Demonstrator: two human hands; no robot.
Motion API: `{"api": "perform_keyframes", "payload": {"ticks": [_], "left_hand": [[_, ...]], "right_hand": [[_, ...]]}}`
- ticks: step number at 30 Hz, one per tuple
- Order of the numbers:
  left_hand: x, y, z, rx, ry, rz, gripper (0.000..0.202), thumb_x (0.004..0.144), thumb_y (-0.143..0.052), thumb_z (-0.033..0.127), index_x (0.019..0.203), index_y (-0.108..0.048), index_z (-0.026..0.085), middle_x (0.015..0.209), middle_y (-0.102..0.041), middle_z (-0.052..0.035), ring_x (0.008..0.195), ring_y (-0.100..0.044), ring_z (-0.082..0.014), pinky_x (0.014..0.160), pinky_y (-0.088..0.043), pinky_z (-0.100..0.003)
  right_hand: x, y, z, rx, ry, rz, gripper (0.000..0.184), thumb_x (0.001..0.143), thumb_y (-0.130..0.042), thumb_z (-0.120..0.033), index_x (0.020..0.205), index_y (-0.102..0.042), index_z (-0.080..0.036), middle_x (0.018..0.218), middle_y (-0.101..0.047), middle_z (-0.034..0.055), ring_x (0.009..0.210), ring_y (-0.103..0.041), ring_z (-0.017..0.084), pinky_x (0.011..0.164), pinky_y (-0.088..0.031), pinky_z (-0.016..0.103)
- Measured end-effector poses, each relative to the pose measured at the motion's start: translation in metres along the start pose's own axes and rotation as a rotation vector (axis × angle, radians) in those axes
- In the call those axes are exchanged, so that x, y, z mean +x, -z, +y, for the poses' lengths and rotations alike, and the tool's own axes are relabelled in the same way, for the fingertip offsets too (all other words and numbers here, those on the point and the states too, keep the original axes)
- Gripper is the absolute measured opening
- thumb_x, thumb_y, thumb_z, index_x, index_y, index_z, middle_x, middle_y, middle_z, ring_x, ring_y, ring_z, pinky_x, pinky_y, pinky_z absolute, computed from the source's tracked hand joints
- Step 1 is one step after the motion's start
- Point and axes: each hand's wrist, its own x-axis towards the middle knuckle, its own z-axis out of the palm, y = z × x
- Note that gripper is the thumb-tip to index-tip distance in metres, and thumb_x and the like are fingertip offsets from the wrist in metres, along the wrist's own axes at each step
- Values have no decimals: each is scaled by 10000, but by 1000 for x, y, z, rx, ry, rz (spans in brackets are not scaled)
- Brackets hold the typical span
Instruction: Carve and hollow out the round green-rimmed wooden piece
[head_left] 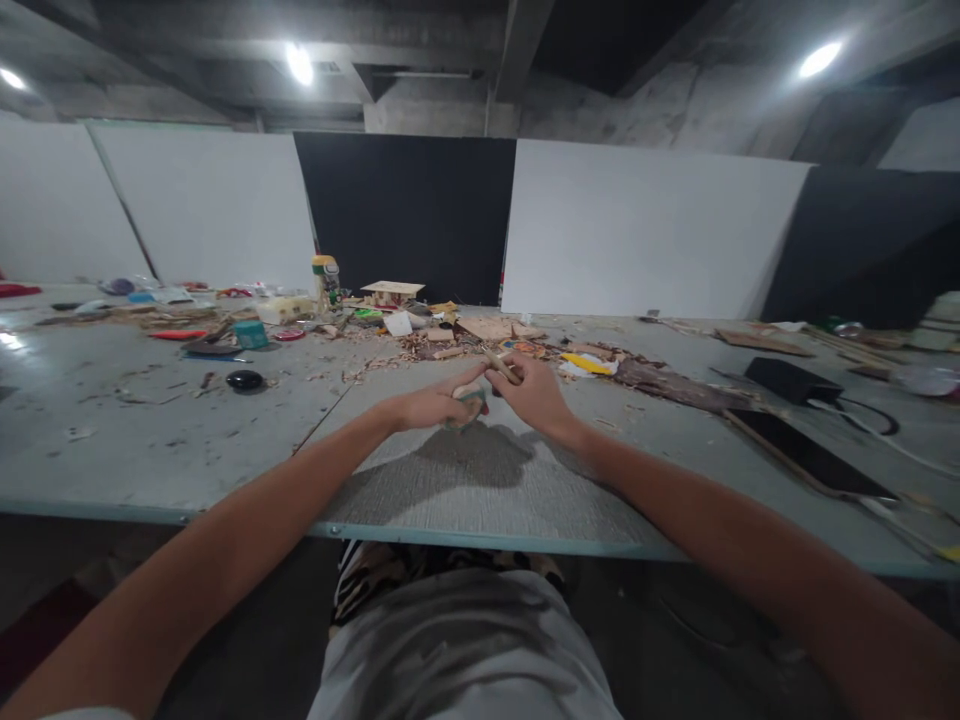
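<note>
My left hand (435, 404) is closed around a small rounded piece, pale and greenish (471, 394), whose exact kind I cannot make out. Close beside it, my right hand (536, 392) grips a thin wooden stick (502, 366), its tip pointing up and to the left. Both hands are over the near middle of the grey table (420, 490), almost touching. Fingers partly cover both held things. Just beyond them lies a heap of wood shavings and scraps (442, 345).
A yellow-handled item (587, 363) and a long bark-like strip (667, 382) lie to the right, near a phone (810, 450) and a black box (791, 380) with cables. Leftward are a black oval object (244, 380), a teal container (250, 334) and a yellow-topped bottle (325, 280).
</note>
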Motion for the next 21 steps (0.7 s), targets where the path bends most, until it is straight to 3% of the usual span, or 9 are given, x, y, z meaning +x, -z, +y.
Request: {"api": "perform_keyframes", "payload": {"ticks": [6,15,21], "left_hand": [[0,-15,9,149,-123,-22,1054,724,-566,206,1587,38,176,818,-489,19,681,-403,-129,631,-317,-274],[-3,-20,11,413,-139,-11,1017,754,-501,185,1569,107,149,820,-469,24,647,-386,-130,627,-317,-285],[-1,-22,10,402,-185,-7,976,759,-508,145,1565,42,170,810,-489,26,652,-411,-128,617,-325,-273]], "right_hand": [[-2,0,-8,19,-32,46,204,823,-590,-314,780,-716,-159,694,-686,46,600,-566,159,563,-376,272],[-2,-4,-7,56,-34,112,154,742,-565,-241,737,-695,-159,611,-603,7,562,-506,142,537,-344,263],[-3,-7,-6,132,-8,125,108,711,-549,-229,701,-640,-171,610,-551,-17,562,-458,127,533,-327,261]]}}
